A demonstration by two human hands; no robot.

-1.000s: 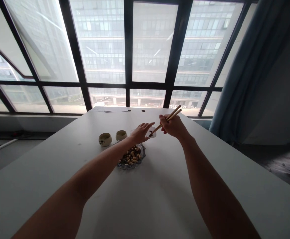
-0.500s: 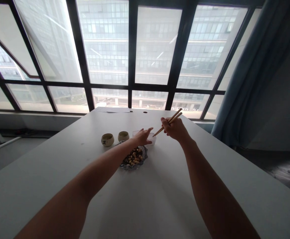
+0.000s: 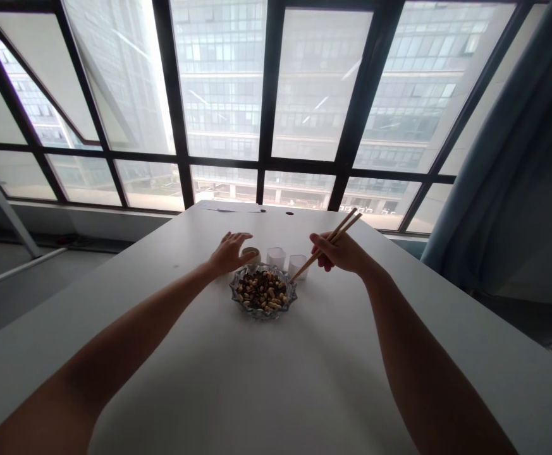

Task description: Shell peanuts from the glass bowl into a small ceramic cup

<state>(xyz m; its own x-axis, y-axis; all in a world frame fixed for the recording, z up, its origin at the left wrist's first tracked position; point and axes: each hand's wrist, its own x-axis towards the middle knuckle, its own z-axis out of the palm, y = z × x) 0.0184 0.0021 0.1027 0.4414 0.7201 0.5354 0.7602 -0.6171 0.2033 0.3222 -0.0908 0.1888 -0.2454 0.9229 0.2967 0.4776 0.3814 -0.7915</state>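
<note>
A pair of wooden chopsticks point(image 3: 325, 245) is gripped in my right hand point(image 3: 339, 251), tips pointing down and left to the right rim of a clear glass bowl point(image 3: 262, 313). Peanuts in shells and dark seeds point(image 3: 263, 289) fill that bowl. My left hand point(image 3: 229, 254) hovers with fingers apart, just left of a cream ceramic cup point(image 3: 251, 254); whether it touches the cup I cannot tell. Behind the bowl stand two translucent plastic cups, one in the middle point(image 3: 276, 256) and one at right point(image 3: 298, 265), close to the chopstick tips. The second ceramic cup is hidden behind my left hand.
Everything stands on a long white table point(image 3: 266, 379). Paper sheets point(image 3: 231, 206) and a small dark round spot point(image 3: 289, 213) are at its far end. Large windows line the back, and a blue curtain point(image 3: 484, 189) hangs at the right.
My left hand has moved left, from the right plastic cup to the ceramic cups, uncovering the bowl and the plastic cups. The chopstick tips are lower, nearer the bowl's rim. The view has shifted slightly.
</note>
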